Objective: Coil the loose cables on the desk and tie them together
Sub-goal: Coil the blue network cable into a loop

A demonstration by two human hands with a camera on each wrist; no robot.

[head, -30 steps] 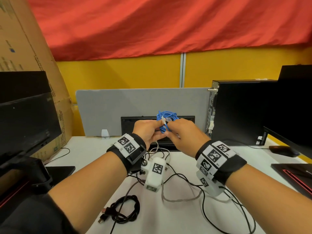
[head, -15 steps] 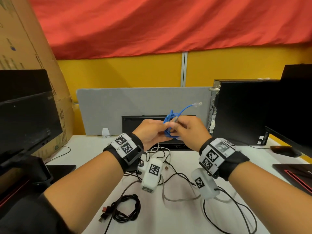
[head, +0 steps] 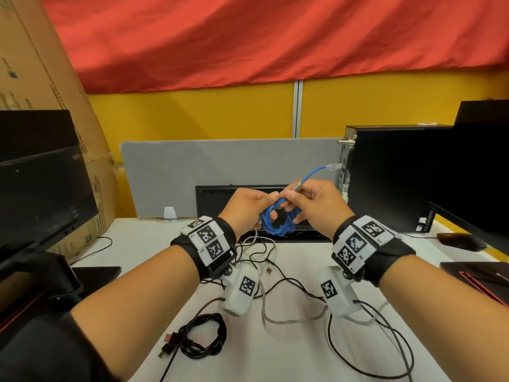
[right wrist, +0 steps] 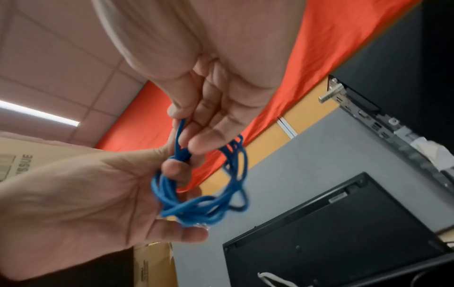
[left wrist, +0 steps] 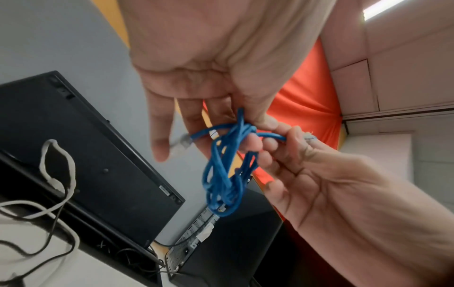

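A blue network cable (head: 278, 226) is wound into a small coil held in the air above the desk between both hands. My left hand (head: 249, 206) pinches the top of the coil (left wrist: 222, 174) between thumb and forefinger, its other fingers spread loosely. My right hand (head: 308, 205) pinches the cable's free end, which sticks up and to the right and ends in a clear plug (head: 332, 167). In the right wrist view the coil (right wrist: 203, 202) hangs below the fingertips. A second clear plug (left wrist: 181, 144) shows by the left fingers.
A coiled black USB cable (head: 201, 339) lies at the desk's front. Loose black and grey cables (head: 289, 315) sprawl under my wrists. A black keyboard (head: 220, 199) stands against the grey divider. A black PC tower (head: 391, 177) is at the right, monitors on both sides.
The free end of the blue cable has been pulled out of the coil and now points up to the right. Both hands have dropped slightly and the coil hangs lower.
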